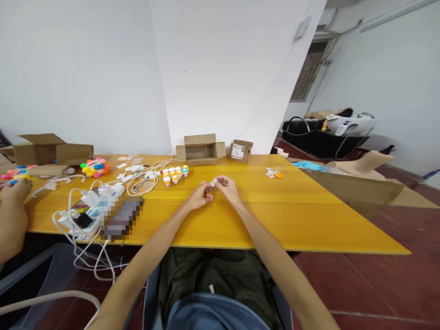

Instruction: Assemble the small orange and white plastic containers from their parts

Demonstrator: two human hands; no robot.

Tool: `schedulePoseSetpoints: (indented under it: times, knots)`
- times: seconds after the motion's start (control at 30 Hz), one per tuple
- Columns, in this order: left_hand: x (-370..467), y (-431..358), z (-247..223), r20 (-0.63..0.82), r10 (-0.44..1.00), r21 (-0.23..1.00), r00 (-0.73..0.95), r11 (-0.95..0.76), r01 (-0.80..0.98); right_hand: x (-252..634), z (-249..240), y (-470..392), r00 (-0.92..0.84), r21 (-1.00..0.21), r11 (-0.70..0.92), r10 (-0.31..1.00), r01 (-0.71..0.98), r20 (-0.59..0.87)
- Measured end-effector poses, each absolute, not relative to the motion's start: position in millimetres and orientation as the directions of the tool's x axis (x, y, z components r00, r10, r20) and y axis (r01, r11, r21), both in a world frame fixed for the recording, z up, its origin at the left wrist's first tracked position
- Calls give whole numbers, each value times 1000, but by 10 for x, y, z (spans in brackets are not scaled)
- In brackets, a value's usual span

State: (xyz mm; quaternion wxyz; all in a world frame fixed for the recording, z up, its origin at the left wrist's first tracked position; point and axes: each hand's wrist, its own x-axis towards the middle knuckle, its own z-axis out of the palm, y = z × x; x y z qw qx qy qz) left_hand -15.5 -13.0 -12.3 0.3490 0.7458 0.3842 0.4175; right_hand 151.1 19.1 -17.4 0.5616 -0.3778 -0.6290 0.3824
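Note:
My left hand [197,197] is closed around a small orange-and-white piece [209,195] above the middle of the table. Close beside it, my right hand [228,189] pinches a small white part with dark marks [213,182] between thumb and fingers. That part meets the left fingertips; whether both hands grip it is too small to tell. To the left of my hands stands a cluster of several little white-topped orange figures [175,174], one of them teal [185,169]. Farther right lie small white pieces [269,173] and an orange piece [278,175].
Open cardboard boxes [201,161] [244,158] stand against the wall. At left are a power strip [94,215] with tangled white cables, a blurred-out dark device [123,217], colourful balls [95,168] and another box [43,151]. Another person's hand [15,192] is at the far left.

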Motion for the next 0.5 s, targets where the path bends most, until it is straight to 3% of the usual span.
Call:
schedulePoseSetpoints:
  times: [0.27, 0.5]
  knots:
    - [-168, -122, -120, 334, 871, 861, 361, -438, 260, 1624, -187, 198, -12, -875, 379, 919, 303, 394]
    - [-172, -95, -150, 331, 859, 860, 390, -445, 249, 1637, -186, 187, 26, -843, 335, 924, 421, 381]
